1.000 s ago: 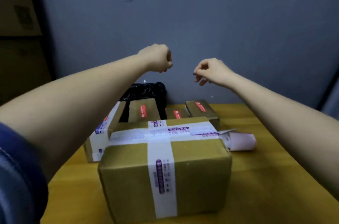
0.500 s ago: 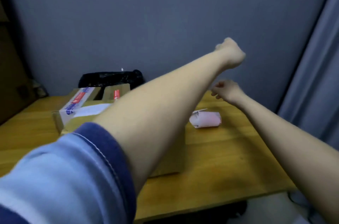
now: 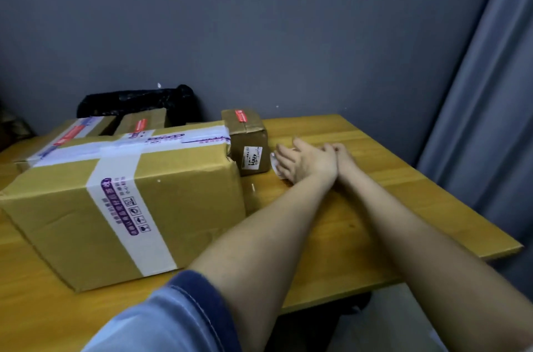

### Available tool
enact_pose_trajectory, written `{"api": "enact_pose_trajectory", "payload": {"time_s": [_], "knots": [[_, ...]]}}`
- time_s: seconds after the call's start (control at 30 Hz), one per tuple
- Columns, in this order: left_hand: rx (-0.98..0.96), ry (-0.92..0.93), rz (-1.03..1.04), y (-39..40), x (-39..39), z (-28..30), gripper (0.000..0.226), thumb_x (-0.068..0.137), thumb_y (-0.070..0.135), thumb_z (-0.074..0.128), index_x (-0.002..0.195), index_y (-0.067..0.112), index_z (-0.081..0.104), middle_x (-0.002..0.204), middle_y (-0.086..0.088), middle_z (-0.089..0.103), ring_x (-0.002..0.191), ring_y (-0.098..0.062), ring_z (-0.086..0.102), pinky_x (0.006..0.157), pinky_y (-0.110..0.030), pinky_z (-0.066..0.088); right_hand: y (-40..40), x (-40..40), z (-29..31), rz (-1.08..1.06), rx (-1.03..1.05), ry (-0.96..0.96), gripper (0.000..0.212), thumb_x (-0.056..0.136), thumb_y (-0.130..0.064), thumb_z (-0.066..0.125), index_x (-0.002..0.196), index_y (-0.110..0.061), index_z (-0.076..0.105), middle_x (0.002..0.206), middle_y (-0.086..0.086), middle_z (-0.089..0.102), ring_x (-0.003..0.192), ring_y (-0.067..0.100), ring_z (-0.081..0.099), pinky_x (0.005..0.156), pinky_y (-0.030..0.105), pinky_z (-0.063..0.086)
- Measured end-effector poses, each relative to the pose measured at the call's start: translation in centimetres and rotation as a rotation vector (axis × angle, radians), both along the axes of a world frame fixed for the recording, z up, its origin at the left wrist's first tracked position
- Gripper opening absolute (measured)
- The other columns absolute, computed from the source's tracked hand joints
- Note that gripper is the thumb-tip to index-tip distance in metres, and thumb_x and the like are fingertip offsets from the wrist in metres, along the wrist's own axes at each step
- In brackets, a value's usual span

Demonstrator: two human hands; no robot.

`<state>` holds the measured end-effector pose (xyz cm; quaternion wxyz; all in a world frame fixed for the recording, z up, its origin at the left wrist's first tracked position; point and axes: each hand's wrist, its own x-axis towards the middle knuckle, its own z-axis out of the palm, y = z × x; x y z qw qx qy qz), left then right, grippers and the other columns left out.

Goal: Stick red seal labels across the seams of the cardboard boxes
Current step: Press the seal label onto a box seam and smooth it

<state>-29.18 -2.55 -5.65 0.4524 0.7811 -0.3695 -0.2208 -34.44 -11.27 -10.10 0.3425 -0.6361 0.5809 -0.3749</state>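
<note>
Nearest, a blue sleeve (image 3: 170, 320) covers the left upper arm; both forearms stretch forward over the wooden desk (image 3: 389, 207). One big box (image 3: 121, 201) stands at the left, bound crosswise with white tape (image 3: 129, 219) printed in purple characters too small to read. Four boxes show in all. Just right of the big box's far corner stands a small box (image 3: 249, 144), with a white sticker (image 3: 251, 157) on its near side whose print I cannot read and one red label (image 3: 241, 115) across its top seam. Beside it the two hands meet, low on the desk: the left hand (image 3: 305, 162) lies palm down, fingers spread, over something white (image 3: 274, 162) that peeks out at its fingertips; whether it grips it I cannot tell. The right hand (image 3: 339, 154) presses against the left, mostly hidden, its grasp unclear. Behind the big box lie two more boxes, a flat box (image 3: 72, 132) and a back box (image 3: 141, 122), each with one red label, three counted. A black bag (image 3: 135, 99) sits against the grey wall (image 3: 259, 20); a curtain (image 3: 490, 92) hangs on the right.
</note>
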Motion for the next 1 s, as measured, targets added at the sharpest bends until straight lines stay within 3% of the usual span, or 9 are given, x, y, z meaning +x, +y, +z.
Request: {"api": "enact_pose_trajectory", "payload": {"time_s": [0.13,0.27,0.33,0.4,0.53,0.63,0.7,0.87,1.0], "knots": [[-0.001,0.076,0.072,-0.6,0.3,-2.5,0.063,0.092,0.045,0.045,0.145,0.016,0.025,0.155,-0.011,0.012,0.145,-0.024,0.006,0.116,-0.038,-0.002,1.4,0.7,-0.3,-0.008,-0.022,0.022,0.031,0.094,-0.034,0.056,0.116,-0.013,0.055,0.106,0.007,0.063,0.103,0.029,0.059,0.081,0.031,0.042],[-0.031,0.151,0.069,-1.6,0.6,-3.7,0.065,0.090,0.044,0.050,0.144,0.018,0.026,0.152,-0.010,0.023,0.143,-0.024,0.017,0.118,-0.038,0.003,0.7,0.8,-1.8,-0.013,-0.092,-0.160,0.025,0.090,-0.012,0.061,0.114,-0.014,0.054,0.075,-0.004,0.057,0.084,0.024,0.059,0.080,0.035,0.046],[-0.094,0.155,0.016,-2.0,0.8,-4.4,0.062,0.090,0.039,0.051,0.143,0.019,0.028,0.148,-0.010,0.032,0.140,-0.025,0.025,0.117,-0.040,0.010,0.9,0.2,-2.0,0.043,-0.135,-0.298,0.026,0.088,-0.002,0.060,0.111,-0.014,0.055,0.075,-0.002,0.059,0.075,0.018,0.061,0.076,0.032,0.049],[-0.202,0.140,-0.049,-2.3,1.1,-5.2,0.055,0.091,0.030,0.052,0.141,0.018,0.033,0.143,-0.010,0.041,0.135,-0.027,0.035,0.113,-0.041,0.020,0.9,-0.6,-2.1,0.090,-0.161,-0.389,0.029,0.088,0.003,0.059,0.114,-0.010,0.056,0.080,0.002,0.062,0.067,0.007,0.062,0.067,0.019,0.050],[-0.403,0.182,-0.064,-2.6,1.9,-6.4,0.046,0.090,0.014,0.050,0.135,0.020,0.040,0.133,-0.005,0.052,0.119,-0.026,0.052,0.102,-0.044,0.039,1.4,-1.6,-1.3,0.149,-0.172,-0.490,0.035,0.088,0.008,0.055,0.116,-0.013,0.056,0.090,0.005,0.064,0.077,0.007,0.061,0.069,0.013,0.049],[-0.505,0.293,-0.046,-3.0,1.9,-6.7,0.040,0.086,0.020,0.053,0.126,0.027,0.046,0.116,-0.002,0.062,0.105,-0.024,0.061,0.094,-0.044,0.046,1.2,-2.4,-0.9,0.203,-0.143,-0.497,0.045,0.085,0.015,0.052,0.116,-0.018,0.056,0.092,0.004,0.065,0.082,0.008,0.061,0.073,0.015,0.049],[-0.543,0.348,-0.050,-3.4,2.1,-6.9,0.040,0.083,0.025,0.056,0.122,0.029,0.049,0.107,0.001,0.064,0.100,-0.022,0.063,0.093,-0.043,0.048,1.2,-2.8,-0.6,0.243,-0.126,-0.505,0.051,0.083,0.018,0.052,0.116,-0.020,0.056,0.097,0.005,0.066,0.087,0.009,0.062,0.077,0.017,0.050],[-0.569,0.360,-0.087,-3.5,2.6,-7.0,0.046,0.085,0.003,0.061,0.128,0.019,0.052,0.080,0.014,0.056,0.078,-0.012,0.054,0.079,-0.025,0.045,1.2,-2.9,-0.2,0.243,-0.142,-0.503,0.048,0.085,0.016,0.051,0.120,-0.017,0.057,0.092,0.000,0.066,0.082,0.002,0.063,0.074,0.014,0.049],[-0.569,0.351,-0.122,-3.3,3.1,-6.8,0.050,0.084,-0.001,0.059,0.128,0.021,0.053,0.084,0.009,0.059,0.080,-0.009,0.056,0.075,-0.016,0.044,1.2,-2.6,-0.3,0.208,-0.189,-0.433,0.035,0.088,0.006,0.057,0.119,-0.010,0.060,0.087,-0.002,0.065,0.076,-0.007,0.061,0.072,0.010,0.047]]}}
